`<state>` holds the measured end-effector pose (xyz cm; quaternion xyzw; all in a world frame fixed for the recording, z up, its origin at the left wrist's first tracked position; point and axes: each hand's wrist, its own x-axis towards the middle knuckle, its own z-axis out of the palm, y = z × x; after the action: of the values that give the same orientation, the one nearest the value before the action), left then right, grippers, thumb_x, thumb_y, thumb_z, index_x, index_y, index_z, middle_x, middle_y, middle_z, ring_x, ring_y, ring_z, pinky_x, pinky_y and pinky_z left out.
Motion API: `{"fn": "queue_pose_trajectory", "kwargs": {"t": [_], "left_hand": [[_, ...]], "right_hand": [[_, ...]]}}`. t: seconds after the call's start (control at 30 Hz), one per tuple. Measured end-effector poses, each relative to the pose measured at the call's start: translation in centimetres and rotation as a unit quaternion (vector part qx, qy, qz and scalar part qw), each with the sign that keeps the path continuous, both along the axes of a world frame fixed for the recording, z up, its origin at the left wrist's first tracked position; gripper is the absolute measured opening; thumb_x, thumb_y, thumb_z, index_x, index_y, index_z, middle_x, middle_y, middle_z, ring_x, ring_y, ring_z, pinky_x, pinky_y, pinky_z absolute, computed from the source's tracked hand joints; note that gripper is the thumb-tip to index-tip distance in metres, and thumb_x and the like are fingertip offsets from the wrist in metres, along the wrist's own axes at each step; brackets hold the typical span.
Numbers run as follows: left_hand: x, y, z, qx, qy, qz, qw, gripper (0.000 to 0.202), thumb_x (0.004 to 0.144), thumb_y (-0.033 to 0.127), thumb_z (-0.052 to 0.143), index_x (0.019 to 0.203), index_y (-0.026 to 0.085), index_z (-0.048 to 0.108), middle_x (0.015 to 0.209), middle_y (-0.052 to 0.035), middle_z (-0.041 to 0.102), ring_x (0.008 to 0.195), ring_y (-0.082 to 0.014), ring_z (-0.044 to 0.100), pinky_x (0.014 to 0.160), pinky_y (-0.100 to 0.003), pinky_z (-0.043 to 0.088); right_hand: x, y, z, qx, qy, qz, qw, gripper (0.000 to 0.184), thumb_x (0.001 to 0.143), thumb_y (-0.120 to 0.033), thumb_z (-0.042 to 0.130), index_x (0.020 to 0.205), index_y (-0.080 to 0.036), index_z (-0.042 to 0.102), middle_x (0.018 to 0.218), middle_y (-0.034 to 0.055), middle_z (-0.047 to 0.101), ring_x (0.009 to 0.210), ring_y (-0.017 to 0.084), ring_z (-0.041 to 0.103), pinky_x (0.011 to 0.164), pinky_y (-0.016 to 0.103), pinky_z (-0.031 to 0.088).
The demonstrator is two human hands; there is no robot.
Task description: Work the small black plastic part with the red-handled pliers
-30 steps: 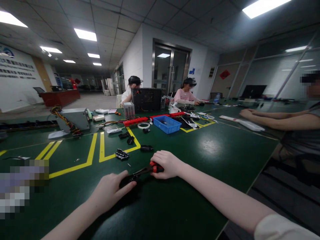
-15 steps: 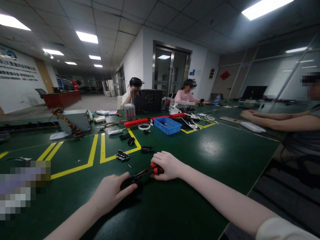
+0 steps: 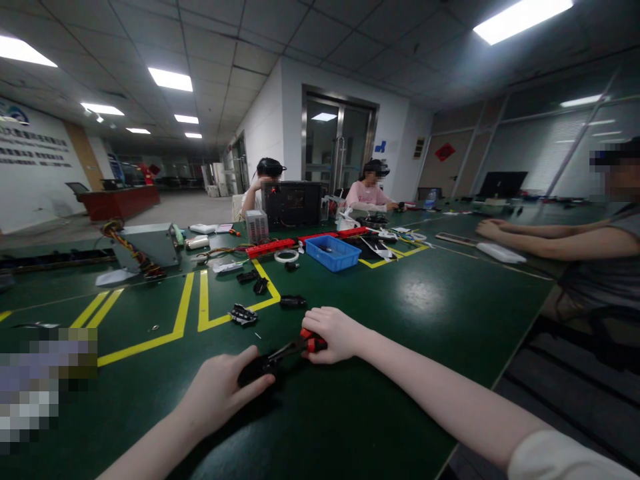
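Note:
My right hand (image 3: 336, 335) is closed around the red handle of a pair of pliers (image 3: 295, 347), whose dark jaws point left. The jaw tips meet a small black part (image 3: 255, 369) that my left hand (image 3: 220, 389) holds down on the green table (image 3: 390, 407), fingers curled over it. Most of the part is hidden under my left fingers.
Small black parts (image 3: 243, 314) lie on the yellow floor-tape lines (image 3: 203, 303) just beyond my hands. Farther back stand a blue bin (image 3: 333, 253), a red strip (image 3: 273, 247), a grey power supply (image 3: 145, 245) and a black computer case (image 3: 293, 203). Two people sit at the far end; another person's arms (image 3: 550, 240) rest at right.
Both hands hold the same grip on the pliers and the black part. The view has shifted slightly; nothing on the table has moved.

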<state>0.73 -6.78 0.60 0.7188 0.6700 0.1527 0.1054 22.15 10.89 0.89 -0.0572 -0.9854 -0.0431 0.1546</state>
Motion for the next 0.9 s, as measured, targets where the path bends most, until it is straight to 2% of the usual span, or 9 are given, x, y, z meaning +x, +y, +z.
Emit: {"fn": "queue_pose_trajectory", "kwargs": {"t": [0.13,0.43,0.67,0.9], "left_hand": [[-0.1,0.3,-0.4,0.007,-0.021,0.009,1.0,0.03,0.089,0.049,0.046,0.106,0.026,0.053,0.083,-0.0008,0.067,0.073,-0.0203,0.064,0.06,-0.025,0.036],[-0.2,0.4,-1.0,0.012,0.0,0.036,0.999,0.037,0.086,0.046,0.05,0.119,0.029,0.049,0.089,-0.003,0.069,0.076,-0.0228,0.065,0.065,-0.029,0.042],[-0.2,0.4,-0.8,0.01,-0.002,0.027,1.0,0.041,0.085,0.047,0.052,0.121,0.029,0.048,0.093,-0.0038,0.069,0.08,-0.0233,0.066,0.068,-0.03,0.045],[0.1,0.3,-0.1,0.006,0.003,0.002,1.0,0.036,0.085,0.047,0.053,0.116,0.028,0.055,0.095,-0.0041,0.07,0.084,-0.0252,0.065,0.071,-0.031,0.045]], "right_hand": [[-0.1,0.0,0.2,-0.015,-0.005,0.0,1.0,0.033,0.073,-0.046,0.064,0.082,-0.018,0.05,0.079,0.0011,0.052,0.071,0.015,0.048,0.062,0.025,0.033],[-0.1,-0.2,0.5,-0.041,-0.004,-0.002,0.999,0.031,0.075,-0.044,0.064,0.081,-0.018,0.05,0.078,0.0011,0.052,0.07,0.014,0.048,0.062,0.025,0.033],[-0.1,-0.2,0.7,-0.045,-0.011,-0.005,0.999,0.031,0.075,-0.045,0.064,0.082,-0.018,0.05,0.079,0.001,0.053,0.071,0.014,0.048,0.062,0.025,0.033],[-0.1,-0.1,0.4,-0.024,-0.007,0.003,1.0,0.032,0.075,-0.047,0.063,0.083,-0.018,0.051,0.08,0.0023,0.053,0.071,0.015,0.048,0.063,0.025,0.033]]}}
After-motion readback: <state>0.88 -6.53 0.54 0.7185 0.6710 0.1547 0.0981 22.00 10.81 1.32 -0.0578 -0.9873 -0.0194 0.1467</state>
